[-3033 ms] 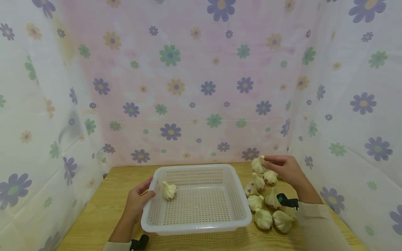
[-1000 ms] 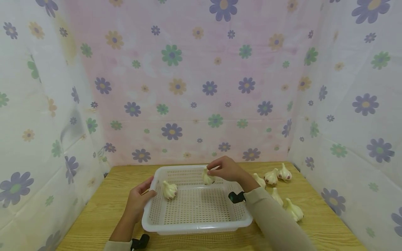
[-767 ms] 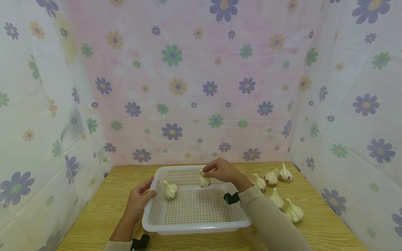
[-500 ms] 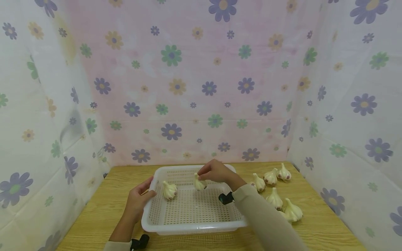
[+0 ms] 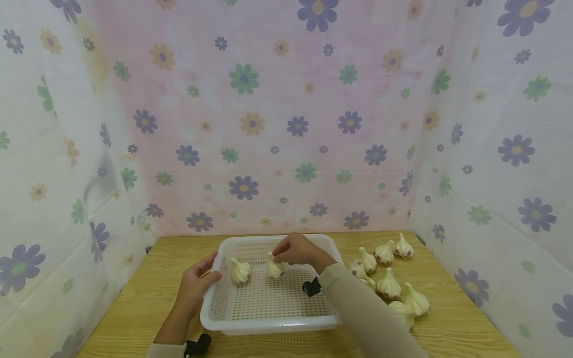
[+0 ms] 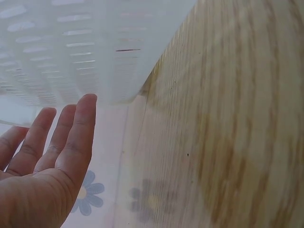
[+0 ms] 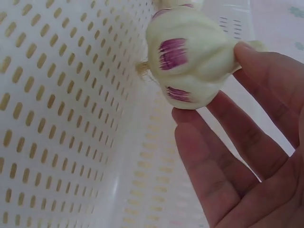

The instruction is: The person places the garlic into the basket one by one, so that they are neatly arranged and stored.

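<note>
Right hand (image 5: 297, 248) is pinching a garlic bulb (image 5: 274, 269) up at the neck, thumb pressing on it, and the bulb's hanging inside the white basket (image 5: 277, 326), toward the back half. Can't really tell if it's touching the bottom. The right wrist view is showing some purple patches on it. There's a second bulb (image 5: 240, 271) sitting in there too, just to the left, near the left wall. Left hand (image 5: 197, 283) is gripping the left rim, thumb at the edge, fingers lying along the outside. A bunch of other bulbs (image 5: 388, 284) are lying on the wood counter (image 5: 147, 293) to the right, and flowery cloth (image 5: 286, 99) is hanging behind it all.
</note>
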`<act>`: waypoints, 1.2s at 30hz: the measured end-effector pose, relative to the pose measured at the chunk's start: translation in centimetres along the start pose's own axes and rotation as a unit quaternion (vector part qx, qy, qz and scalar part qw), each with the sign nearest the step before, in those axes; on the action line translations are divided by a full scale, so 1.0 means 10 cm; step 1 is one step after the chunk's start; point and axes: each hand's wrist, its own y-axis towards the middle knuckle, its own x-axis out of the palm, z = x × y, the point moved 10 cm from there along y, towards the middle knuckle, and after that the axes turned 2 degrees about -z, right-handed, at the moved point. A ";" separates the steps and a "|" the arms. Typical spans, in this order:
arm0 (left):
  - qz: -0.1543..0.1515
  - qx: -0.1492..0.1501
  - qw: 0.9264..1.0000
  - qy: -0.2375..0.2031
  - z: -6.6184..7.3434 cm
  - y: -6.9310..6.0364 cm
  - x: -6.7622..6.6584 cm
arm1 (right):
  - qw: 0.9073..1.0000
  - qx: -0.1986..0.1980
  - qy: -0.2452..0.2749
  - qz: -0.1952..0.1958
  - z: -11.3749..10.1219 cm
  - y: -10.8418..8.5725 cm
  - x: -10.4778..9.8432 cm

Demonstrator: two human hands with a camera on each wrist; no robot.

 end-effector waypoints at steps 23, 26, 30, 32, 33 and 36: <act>0.006 0.004 1.000 0.015 0.01 0.00 -0.01 | 0.999 0.020 0.029 0.033 -0.07 0.23 0.26; 0.004 0.005 1.000 0.016 0.01 0.00 -0.01 | 0.999 0.027 0.022 0.032 -0.09 0.25 0.29; 0.005 0.005 1.000 0.014 0.00 0.00 -0.02 | 0.999 0.037 0.007 0.028 -0.11 0.25 0.33; 0.005 0.005 1.000 0.015 0.01 0.00 -0.02 | 0.999 0.040 0.003 0.028 -0.11 0.25 0.33; 0.006 0.005 1.000 0.015 0.00 0.00 -0.02 | 0.999 0.041 0.002 0.028 -0.12 0.25 0.34; 0.008 0.006 1.000 0.019 0.01 0.00 -0.03 | 0.999 0.040 -0.003 0.029 -0.12 0.26 0.34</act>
